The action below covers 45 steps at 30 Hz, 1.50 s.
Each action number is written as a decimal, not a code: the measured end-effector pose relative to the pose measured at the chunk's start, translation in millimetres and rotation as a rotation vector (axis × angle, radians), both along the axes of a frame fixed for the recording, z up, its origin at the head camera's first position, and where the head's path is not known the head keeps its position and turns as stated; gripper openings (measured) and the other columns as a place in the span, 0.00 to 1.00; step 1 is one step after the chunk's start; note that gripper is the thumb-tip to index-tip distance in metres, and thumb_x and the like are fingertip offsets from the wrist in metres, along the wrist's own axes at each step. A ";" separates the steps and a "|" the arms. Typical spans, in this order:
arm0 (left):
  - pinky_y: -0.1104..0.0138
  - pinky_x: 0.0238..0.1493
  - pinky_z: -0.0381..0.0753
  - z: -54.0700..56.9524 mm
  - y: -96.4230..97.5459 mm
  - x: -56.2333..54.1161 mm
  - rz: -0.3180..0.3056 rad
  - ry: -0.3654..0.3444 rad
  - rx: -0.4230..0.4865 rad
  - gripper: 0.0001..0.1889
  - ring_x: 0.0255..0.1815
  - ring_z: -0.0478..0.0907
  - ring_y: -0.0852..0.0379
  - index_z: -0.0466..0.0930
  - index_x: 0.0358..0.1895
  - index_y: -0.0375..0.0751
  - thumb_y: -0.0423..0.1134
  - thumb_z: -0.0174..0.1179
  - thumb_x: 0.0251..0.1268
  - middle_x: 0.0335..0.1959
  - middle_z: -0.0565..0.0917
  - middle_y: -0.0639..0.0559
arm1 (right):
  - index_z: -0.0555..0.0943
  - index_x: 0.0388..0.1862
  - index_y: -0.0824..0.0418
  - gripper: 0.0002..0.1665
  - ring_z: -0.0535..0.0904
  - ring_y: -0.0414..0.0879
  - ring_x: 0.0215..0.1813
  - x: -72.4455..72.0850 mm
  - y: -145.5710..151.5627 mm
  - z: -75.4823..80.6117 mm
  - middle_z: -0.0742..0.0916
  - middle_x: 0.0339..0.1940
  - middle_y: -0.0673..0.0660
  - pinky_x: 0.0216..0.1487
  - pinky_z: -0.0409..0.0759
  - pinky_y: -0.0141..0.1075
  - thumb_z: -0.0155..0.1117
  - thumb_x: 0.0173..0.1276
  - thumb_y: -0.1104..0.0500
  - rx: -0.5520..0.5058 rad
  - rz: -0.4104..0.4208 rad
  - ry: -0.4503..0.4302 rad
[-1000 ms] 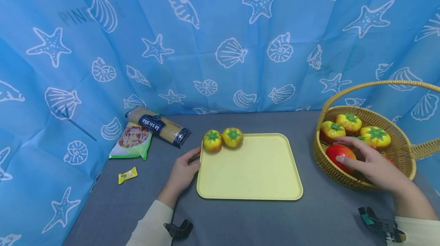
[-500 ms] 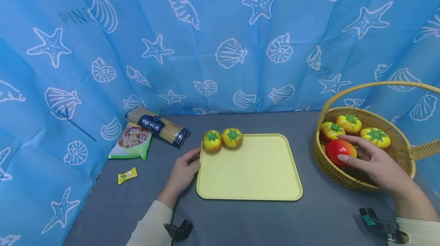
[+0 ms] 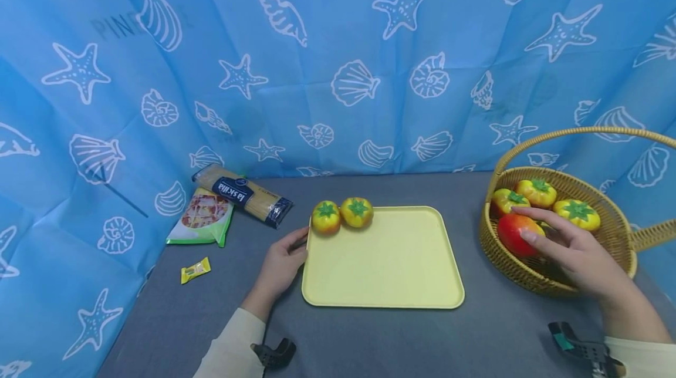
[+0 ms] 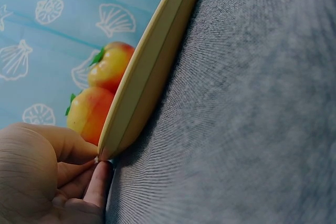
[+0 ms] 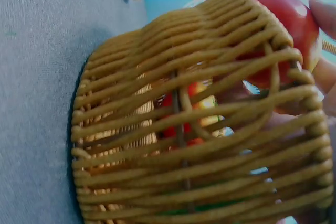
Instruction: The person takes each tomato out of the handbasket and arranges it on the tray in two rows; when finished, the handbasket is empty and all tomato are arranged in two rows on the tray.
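The right hand [image 3: 580, 253] holds a red-yellow oval fruit [image 3: 515, 233] at the left side of a tan wicker basket [image 3: 496, 253]. The left hand [image 3: 282, 264] pinches the left rim of a pale-yellow rectangular tray [image 3: 391, 263] bearing 2 orange-yellow fruits [image 3: 357, 212].

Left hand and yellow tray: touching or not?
Touching. The left wrist view shows the left hand with its fingertips meeting the rim of the yellow tray, no gap between.

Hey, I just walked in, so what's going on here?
A person is handling fruit. The right hand grips a red fruit at the rim of a wicker basket with more fruits inside. The left hand holds the edge of a yellow tray, where two yellow-orange fruits sit side by side.
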<state>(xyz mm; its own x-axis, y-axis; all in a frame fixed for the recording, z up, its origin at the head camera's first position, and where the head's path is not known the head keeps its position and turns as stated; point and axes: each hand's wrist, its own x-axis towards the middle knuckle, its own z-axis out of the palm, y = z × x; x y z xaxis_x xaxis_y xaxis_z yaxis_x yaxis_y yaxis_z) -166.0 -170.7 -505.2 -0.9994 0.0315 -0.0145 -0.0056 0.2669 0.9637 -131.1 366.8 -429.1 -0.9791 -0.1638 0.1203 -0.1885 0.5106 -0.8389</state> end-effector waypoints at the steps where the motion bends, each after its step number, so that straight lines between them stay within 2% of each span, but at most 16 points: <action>1: 0.52 0.70 0.80 0.0 0.1 0.0 0.000 0.000 -0.001 0.26 0.70 0.80 0.42 0.76 0.77 0.33 0.27 0.61 0.78 0.71 0.81 0.37 | 0.71 0.85 0.52 0.32 0.78 0.30 0.56 0.2 -0.4 0.5 0.72 0.70 0.42 0.47 0.84 0.25 0.60 0.86 0.62 -0.011 -0.001 -0.007; 5: 0.52 0.69 0.80 0.9 0.9 0.2 0.005 -0.005 -0.008 0.26 0.70 0.80 0.42 0.76 0.77 0.33 0.28 0.60 0.78 0.71 0.81 0.37 | 0.71 0.84 0.51 0.32 0.78 0.29 0.55 0.8 -4.0 2.4 0.72 0.68 0.40 0.45 0.84 0.25 0.61 0.85 0.62 -0.016 -0.014 0.007; 7: 0.53 0.70 0.80 1.2 1.1 0.4 0.007 -0.010 -0.014 0.27 0.70 0.79 0.42 0.76 0.77 0.34 0.28 0.60 0.78 0.71 0.81 0.38 | 0.73 0.82 0.52 0.29 0.80 0.33 0.43 1.2 -6.4 3.6 0.79 0.55 0.42 0.36 0.82 0.26 0.59 0.86 0.61 -0.010 -0.022 0.032; 9: 0.52 0.70 0.80 1.4 1.2 0.7 0.009 -0.014 -0.020 0.27 0.70 0.79 0.43 0.76 0.77 0.34 0.28 0.60 0.78 0.71 0.81 0.38 | 0.74 0.82 0.53 0.27 0.79 0.36 0.43 1.5 -9.0 4.7 0.80 0.54 0.40 0.35 0.80 0.27 0.57 0.88 0.61 -0.001 -0.015 0.059; 12: 0.53 0.70 0.80 1.7 1.3 1.3 0.012 -0.022 -0.026 0.27 0.70 0.79 0.43 0.76 0.77 0.34 0.28 0.60 0.78 0.71 0.81 0.39 | 0.74 0.81 0.53 0.27 0.80 0.34 0.45 2.0 -12.9 6.3 0.80 0.57 0.43 0.37 0.80 0.25 0.58 0.87 0.62 -0.015 -0.007 0.066; 14: 0.53 0.69 0.81 2.0 1.6 1.4 0.011 -0.020 -0.026 0.27 0.70 0.79 0.43 0.75 0.77 0.34 0.28 0.60 0.78 0.71 0.81 0.38 | 0.72 0.81 0.52 0.29 0.79 0.32 0.56 2.1 -16.1 7.1 0.73 0.69 0.41 0.46 0.83 0.25 0.61 0.85 0.64 -0.031 -0.002 0.057; 17: 0.54 0.69 0.81 2.4 1.9 1.5 0.011 -0.018 -0.021 0.27 0.69 0.80 0.43 0.76 0.77 0.34 0.28 0.60 0.78 0.71 0.81 0.39 | 0.72 0.81 0.53 0.32 0.79 0.31 0.57 2.8 -22.1 8.7 0.73 0.71 0.43 0.46 0.84 0.25 0.65 0.82 0.65 -0.044 -0.001 0.055; 19: 0.53 0.69 0.81 2.8 2.1 1.9 0.006 -0.010 -0.013 0.27 0.69 0.81 0.43 0.76 0.77 0.33 0.28 0.60 0.78 0.71 0.81 0.37 | 0.72 0.81 0.57 0.33 0.79 0.32 0.59 3.3 -27.1 10.0 0.75 0.72 0.45 0.48 0.84 0.24 0.67 0.81 0.67 -0.054 0.013 0.071; 25: 0.52 0.68 0.81 2.5 1.5 1.7 -0.002 -0.002 -0.007 0.27 0.68 0.81 0.42 0.76 0.77 0.33 0.27 0.60 0.77 0.70 0.81 0.37 | 0.73 0.80 0.63 0.33 0.78 0.30 0.61 6.5 -43.4 13.8 0.77 0.71 0.41 0.53 0.82 0.21 0.68 0.79 0.68 -0.063 0.027 0.102; 30: 0.53 0.68 0.82 2.0 1.3 1.2 0.001 -0.012 -0.014 0.27 0.68 0.81 0.44 0.75 0.77 0.34 0.28 0.60 0.78 0.70 0.81 0.38 | 0.73 0.78 0.65 0.33 0.82 0.33 0.58 6.6 -57.2 13.9 0.77 0.70 0.44 0.50 0.86 0.26 0.69 0.77 0.70 -0.093 0.067 0.099; 34: 0.54 0.67 0.82 2.5 1.8 1.0 0.008 -0.026 -0.016 0.27 0.68 0.82 0.44 0.76 0.77 0.34 0.28 0.60 0.77 0.71 0.81 0.39 | 0.72 0.78 0.66 0.34 0.83 0.35 0.58 6.1 -69.4 12.1 0.76 0.70 0.49 0.49 0.88 0.29 0.71 0.75 0.71 -0.119 0.105 0.083; 41: 0.54 0.68 0.81 2.7 1.9 1.3 0.010 -0.024 -0.013 0.27 0.69 0.81 0.44 0.75 0.78 0.34 0.28 0.60 0.78 0.71 0.81 0.38 | 0.73 0.77 0.68 0.35 0.81 0.43 0.59 0.1 -91.7 3.1 0.75 0.68 0.60 0.53 0.88 0.31 0.72 0.73 0.73 -0.177 0.240 0.084; 45: 0.55 0.68 0.81 1.6 1.8 0.8 0.008 -0.016 -0.009 0.27 0.70 0.80 0.43 0.76 0.77 0.34 0.27 0.59 0.77 0.72 0.80 0.38 | 0.74 0.75 0.70 0.35 0.82 0.44 0.58 -3.4 -103.2 -2.7 0.75 0.66 0.63 0.52 0.89 0.34 0.75 0.71 0.72 -0.168 0.266 0.084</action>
